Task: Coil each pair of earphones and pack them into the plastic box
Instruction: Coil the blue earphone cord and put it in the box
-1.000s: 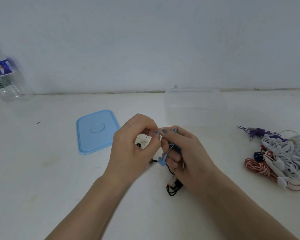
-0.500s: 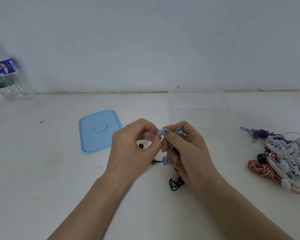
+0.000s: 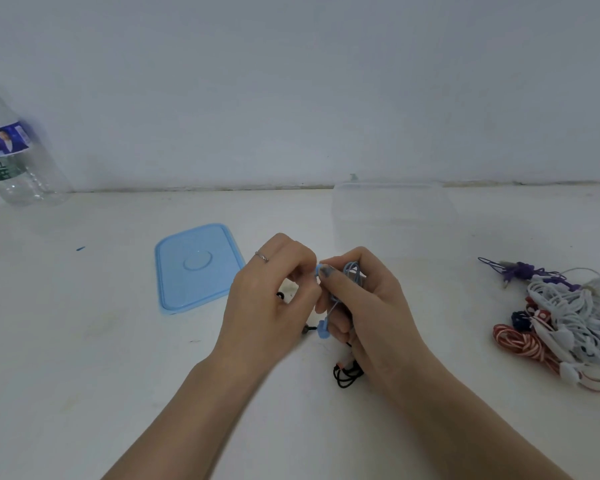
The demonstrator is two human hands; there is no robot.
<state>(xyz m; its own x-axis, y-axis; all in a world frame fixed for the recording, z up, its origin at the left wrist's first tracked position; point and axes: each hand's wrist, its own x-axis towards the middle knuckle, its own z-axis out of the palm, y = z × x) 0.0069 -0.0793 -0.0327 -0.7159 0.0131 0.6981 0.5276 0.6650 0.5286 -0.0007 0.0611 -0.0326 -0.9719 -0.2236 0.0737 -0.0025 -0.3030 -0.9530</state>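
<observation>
Blue earphones (image 3: 352,275) higher than before — both hands (image 3: 326,299) still pinched on them.

The light is soft, even and rather dim, with a cool blue-grey cast over the wall (image 3: 291,81) and the pale table (image 3: 84,375). No clear source shows; shadows are faint, only a weak smudge under the left hand (image 3: 274,299) and right hand (image 3: 368,306). No hard glare appears, just a mild sheen on the blue lid (image 3: 196,266). The clear plastic box (image 3: 392,216) nearly melts into the far table. The wide lens bends the far-left bottle (image 3: 11,154), which leans and looks smeared. Detail is soft overall, and the earphone pile (image 3: 568,313) at right is slightly fuzzy.
</observation>
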